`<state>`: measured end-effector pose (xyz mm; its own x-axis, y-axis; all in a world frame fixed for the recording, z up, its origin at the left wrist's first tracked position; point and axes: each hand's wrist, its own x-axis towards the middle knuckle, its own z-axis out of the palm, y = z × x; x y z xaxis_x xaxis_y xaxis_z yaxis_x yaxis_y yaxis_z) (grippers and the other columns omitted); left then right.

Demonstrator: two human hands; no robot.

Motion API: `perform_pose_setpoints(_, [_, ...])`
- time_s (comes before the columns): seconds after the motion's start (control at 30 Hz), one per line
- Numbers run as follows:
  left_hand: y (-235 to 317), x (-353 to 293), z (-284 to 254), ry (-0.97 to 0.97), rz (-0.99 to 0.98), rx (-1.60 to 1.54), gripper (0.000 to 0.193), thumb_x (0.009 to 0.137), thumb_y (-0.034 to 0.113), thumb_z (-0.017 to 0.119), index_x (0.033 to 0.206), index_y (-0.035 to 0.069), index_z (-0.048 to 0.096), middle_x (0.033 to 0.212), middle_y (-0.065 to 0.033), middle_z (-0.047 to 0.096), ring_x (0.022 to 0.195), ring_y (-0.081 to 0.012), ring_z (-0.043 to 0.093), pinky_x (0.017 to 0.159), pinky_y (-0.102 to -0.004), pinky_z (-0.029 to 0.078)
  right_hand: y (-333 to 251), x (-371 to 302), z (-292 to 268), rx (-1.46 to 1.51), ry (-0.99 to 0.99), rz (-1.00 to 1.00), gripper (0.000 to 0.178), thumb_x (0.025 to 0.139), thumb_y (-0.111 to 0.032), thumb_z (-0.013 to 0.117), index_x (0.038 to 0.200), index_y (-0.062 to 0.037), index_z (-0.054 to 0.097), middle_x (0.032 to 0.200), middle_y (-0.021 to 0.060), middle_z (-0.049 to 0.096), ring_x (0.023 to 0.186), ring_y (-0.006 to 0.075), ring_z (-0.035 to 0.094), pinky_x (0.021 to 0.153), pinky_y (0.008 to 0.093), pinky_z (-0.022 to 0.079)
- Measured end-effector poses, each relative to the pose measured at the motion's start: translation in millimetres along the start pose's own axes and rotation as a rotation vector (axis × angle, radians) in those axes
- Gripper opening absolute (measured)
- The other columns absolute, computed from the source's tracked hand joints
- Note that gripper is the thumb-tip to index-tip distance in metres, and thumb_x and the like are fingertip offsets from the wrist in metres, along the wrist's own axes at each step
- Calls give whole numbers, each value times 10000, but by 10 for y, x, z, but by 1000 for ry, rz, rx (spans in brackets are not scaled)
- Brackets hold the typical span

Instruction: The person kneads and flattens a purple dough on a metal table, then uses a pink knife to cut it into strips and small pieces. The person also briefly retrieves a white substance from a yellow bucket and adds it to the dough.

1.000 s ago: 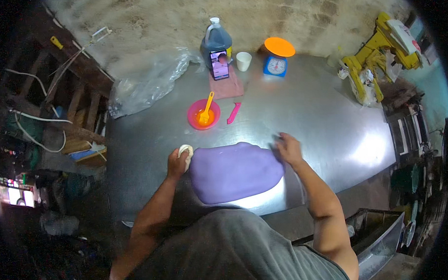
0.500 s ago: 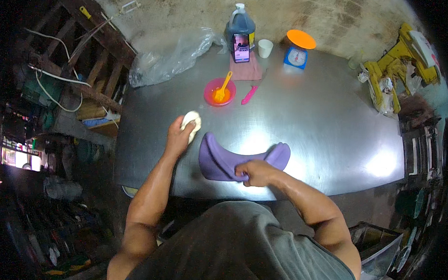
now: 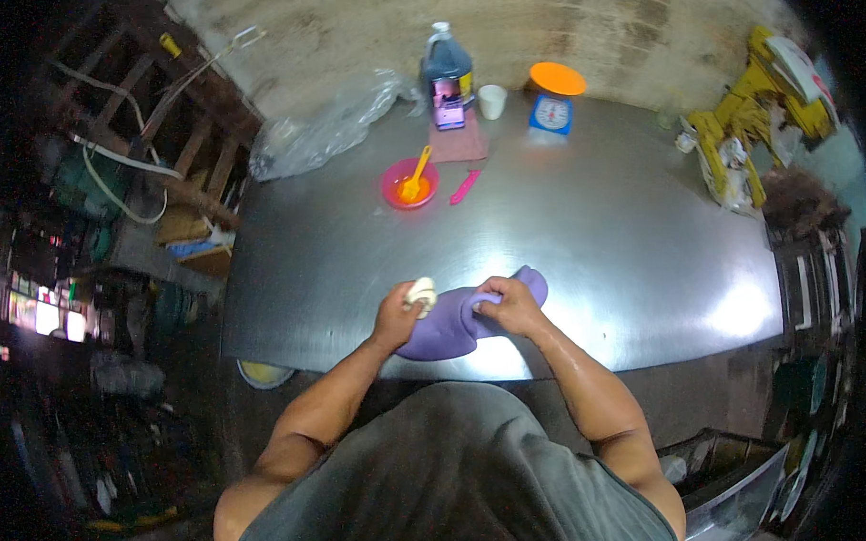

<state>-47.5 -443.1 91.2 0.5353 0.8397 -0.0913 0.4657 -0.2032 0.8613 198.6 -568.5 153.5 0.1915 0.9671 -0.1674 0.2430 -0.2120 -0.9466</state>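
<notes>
My left hand (image 3: 398,319) is closed around a cream-coloured soft lump (image 3: 421,295), which looks like dough, though a wadded cloth cannot be ruled out. Just right of it, a purple flexible sheet (image 3: 442,330), like a silicone mat, lies bent and folded at the near edge of the metal table (image 3: 634,239). The fingers of my right hand (image 3: 513,307) pinch a raised fold of this sheet. The lump is right beside the sheet's left part; whether they touch is unclear.
Farther back are a pink bowl (image 3: 388,190) with orange liquid and a yellow brush-like utensil (image 3: 415,182), and a pink-handled knife (image 3: 464,188). Along the wall stand a dark jug (image 3: 442,61), phone (image 3: 448,109), white cup (image 3: 492,104), kitchen scale (image 3: 551,114) and clear plastic bag (image 3: 328,124).
My left hand has come right and nearer with the cream lump, up to the purple sheet. My right hand has lifted and folded the sheet. The view has shifted slightly.
</notes>
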Motion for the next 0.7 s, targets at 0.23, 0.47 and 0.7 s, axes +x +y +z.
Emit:
perform_pose_setpoints(0.23, [244, -782, 379, -21, 477, 551, 942, 715, 468, 884, 1424, -9, 488, 1508, -308, 380, 1466, -504, 308, 1217, -604, 240, 41, 157, 258, -83, 152, 21, 202, 864, -161, 774, 977, -1, 727, 847, 79, 726, 790, 164, 667, 739, 328, 533])
perform_pose_setpoints(0.47, [83, -475, 443, 147, 551, 736, 846, 686, 465, 888, 1399, 146, 563, 1377, -202, 559, 1336, -412, 503, 1086, -547, 387, 91, 688, 192, -522, 472, -275, 246, 858, -234, 754, 990, -29, 718, 892, 173, 737, 846, 326, 717, 777, 415, 555])
perform_pose_setpoints(0.7, [458, 493, -260, 18, -344, -709, 446, 959, 388, 680, 1170, -6, 678, 1003, -141, 741, 919, -264, 724, 855, -402, 561, 157, 1041, -209, -17, 461, 5, 218, 923, -238, 750, 994, -37, 706, 873, 110, 704, 829, 217, 651, 789, 375, 525])
